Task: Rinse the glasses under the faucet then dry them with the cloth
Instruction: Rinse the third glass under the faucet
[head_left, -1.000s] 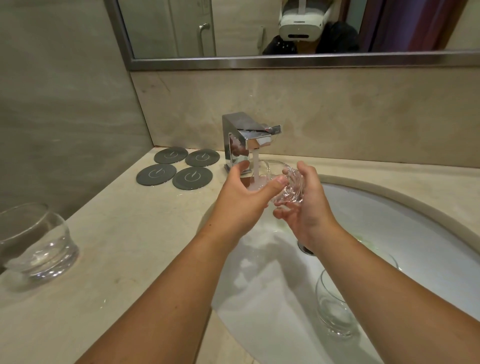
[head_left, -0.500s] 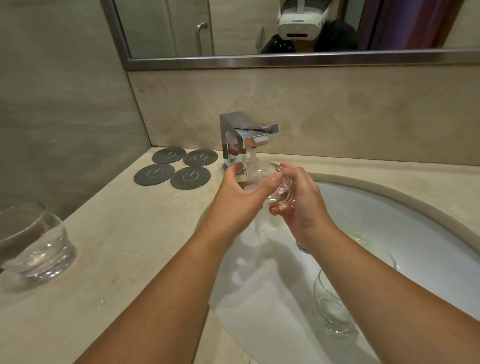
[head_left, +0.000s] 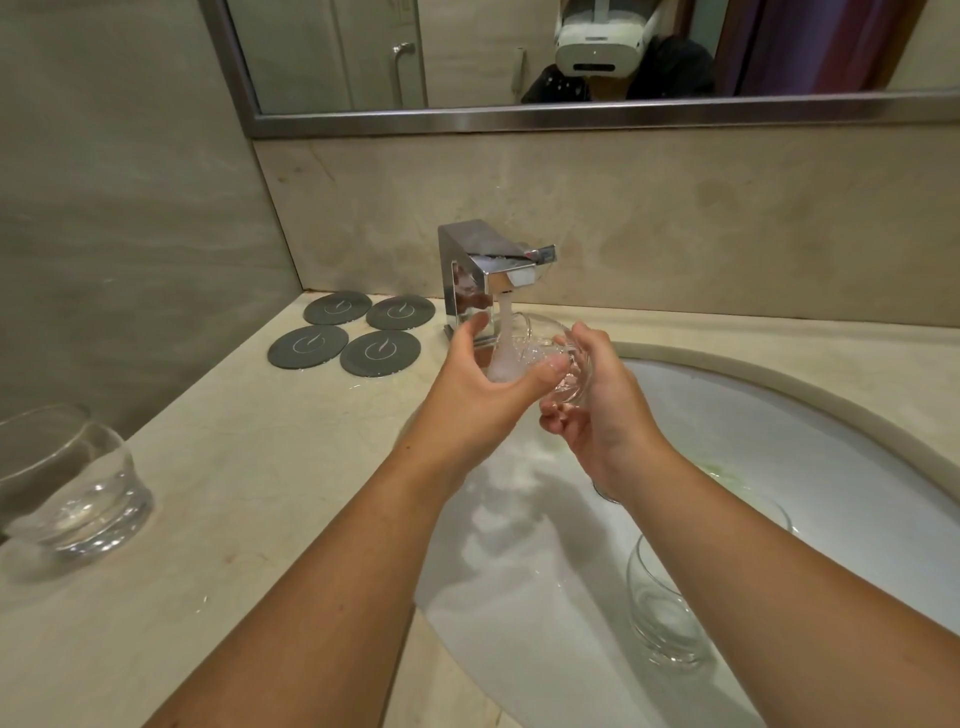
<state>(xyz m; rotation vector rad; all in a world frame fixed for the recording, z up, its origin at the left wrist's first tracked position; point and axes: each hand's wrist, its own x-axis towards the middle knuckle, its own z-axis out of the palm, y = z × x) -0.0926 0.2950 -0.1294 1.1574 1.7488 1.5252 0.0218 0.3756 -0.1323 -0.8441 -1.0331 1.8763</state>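
Left hand (head_left: 475, 397) and right hand (head_left: 597, 415) both grip the wet glass (head_left: 545, 345) under the running faucet (head_left: 488, 270). Slick with water, it could slip and strike the second glass (head_left: 662, 621) in the sink (head_left: 769, 431).

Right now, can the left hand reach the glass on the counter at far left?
Probably yes, once freed. The left hand has a grip on the wet glass under the faucet, which the right hand also holds. Bare counter lies between it and the counter glass; nothing blocks.
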